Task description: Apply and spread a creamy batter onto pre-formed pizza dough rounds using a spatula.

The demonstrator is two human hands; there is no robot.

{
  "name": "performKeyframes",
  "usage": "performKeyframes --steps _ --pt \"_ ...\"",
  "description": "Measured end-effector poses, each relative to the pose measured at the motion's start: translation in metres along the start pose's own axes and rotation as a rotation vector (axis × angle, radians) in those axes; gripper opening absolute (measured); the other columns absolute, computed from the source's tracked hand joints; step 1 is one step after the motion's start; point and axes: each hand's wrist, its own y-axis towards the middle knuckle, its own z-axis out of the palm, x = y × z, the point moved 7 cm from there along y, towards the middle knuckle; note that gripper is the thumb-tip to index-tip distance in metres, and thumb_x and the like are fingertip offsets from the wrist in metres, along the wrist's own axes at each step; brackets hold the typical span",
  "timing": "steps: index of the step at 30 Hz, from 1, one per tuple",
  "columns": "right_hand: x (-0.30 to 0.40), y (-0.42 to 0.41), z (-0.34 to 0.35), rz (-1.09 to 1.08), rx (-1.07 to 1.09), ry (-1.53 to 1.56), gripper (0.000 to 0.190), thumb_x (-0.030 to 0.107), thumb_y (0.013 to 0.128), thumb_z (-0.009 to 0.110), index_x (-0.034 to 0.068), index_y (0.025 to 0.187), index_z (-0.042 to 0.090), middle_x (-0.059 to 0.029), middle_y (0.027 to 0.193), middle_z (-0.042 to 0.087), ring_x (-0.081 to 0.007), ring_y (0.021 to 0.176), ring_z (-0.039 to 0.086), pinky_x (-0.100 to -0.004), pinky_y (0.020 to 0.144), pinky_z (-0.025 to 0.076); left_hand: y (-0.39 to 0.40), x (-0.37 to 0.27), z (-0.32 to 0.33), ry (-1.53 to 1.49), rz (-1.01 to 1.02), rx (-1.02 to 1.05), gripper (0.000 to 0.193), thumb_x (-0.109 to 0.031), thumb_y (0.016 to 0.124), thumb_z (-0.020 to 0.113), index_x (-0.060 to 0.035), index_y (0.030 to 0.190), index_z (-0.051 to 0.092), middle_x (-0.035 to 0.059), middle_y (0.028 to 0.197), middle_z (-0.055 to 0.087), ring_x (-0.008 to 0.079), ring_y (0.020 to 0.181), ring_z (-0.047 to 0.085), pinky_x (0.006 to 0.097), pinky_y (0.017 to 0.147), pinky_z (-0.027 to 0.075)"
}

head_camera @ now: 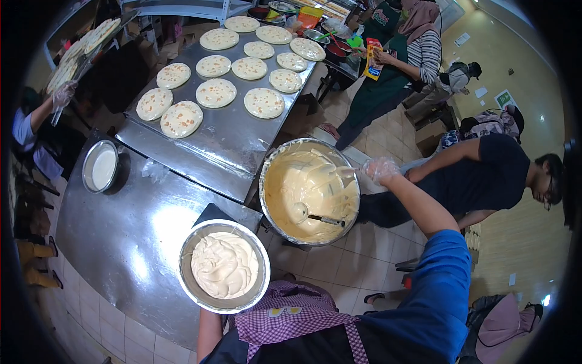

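Observation:
My right hand [381, 171], in a clear plastic glove, grips a pale-handled tool [348, 172] over the right rim of a large metal mixing bowl [265, 207]. Batter makes the tool's far end hard to tell apart. Cream-coloured batter [313, 191] coats the bowl's floor and walls, and a black-handled ladle [325, 220] lies in it. Nearer my body, a smaller steel bowl [185, 277] holds thick, swirled batter [225, 264]. My left forearm [210, 325] runs beneath that bowl and appears to support it; the hand itself is hidden underneath.
Several round flat doughs [216, 93] with orange bits lie on the far steel table [227, 141]. A bowl of white contents [103, 166] stands on the near table [136, 218]. One person [63, 93] carries a loaded tray at left; others stand at right, one close beside the mixing bowl.

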Motion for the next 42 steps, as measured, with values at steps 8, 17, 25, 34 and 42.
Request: performKeyframes --steps 8,17,25,34,42 --pt "0.024 -0.046 0.021 0.051 0.199 0.006 0.018 0.012 0.083 0.055 0.007 0.091 0.070 -0.0147 0.096 0.069 -0.0313 0.089 0.068 -0.0427 0.073 0.055 0.000 0.010 0.002 -0.037 -0.074 0.020 0.053 -0.040 0.098 0.038 -0.0098 0.142 0.037 0.0135 0.139 0.045 0.0269 0.125 0.047 0.0433 0.103 0.042" --pt "0.087 -0.085 0.014 0.035 0.225 0.093 0.017 0.011 0.082 0.054 0.004 0.085 0.069 -0.0161 0.088 0.069 -0.0322 0.083 0.068 -0.0425 0.069 0.055 0.007 0.009 0.010 -0.055 -0.135 0.015 0.054 -0.041 0.098 0.038 -0.0098 0.142 0.037 0.0135 0.139 0.045 0.0271 0.125 0.047 0.0435 0.103 0.042" --pt "0.087 -0.066 0.098 0.417 0.317 0.503 0.025 0.022 0.089 0.056 0.004 0.104 0.066 -0.0136 0.094 0.069 -0.0304 0.086 0.068 -0.0378 0.074 0.054 0.002 0.005 0.014 -0.064 -0.174 0.027 0.054 -0.041 0.098 0.038 -0.0097 0.142 0.037 0.0135 0.139 0.045 0.0273 0.125 0.047 0.0437 0.103 0.042" --pt "0.029 -0.049 0.038 0.172 -0.031 0.775 0.022 0.020 0.089 0.059 0.018 0.109 0.066 -0.0097 0.084 0.066 -0.0233 0.080 0.064 -0.0368 0.072 0.052 0.014 0.002 0.038 -0.018 -0.181 0.027 0.055 -0.042 0.097 0.038 -0.0097 0.142 0.037 0.0136 0.139 0.045 0.0274 0.125 0.047 0.0439 0.103 0.042" --pt "-0.016 -0.009 0.084 -0.067 -0.385 0.325 0.018 0.025 0.090 0.052 0.020 0.103 0.064 -0.0093 0.099 0.061 -0.0271 0.095 0.061 -0.0417 0.082 0.050 0.028 0.012 0.071 0.007 -0.138 0.037 0.055 -0.043 0.097 0.037 -0.0096 0.142 0.037 0.0136 0.139 0.045 0.0276 0.125 0.047 0.0441 0.104 0.041"
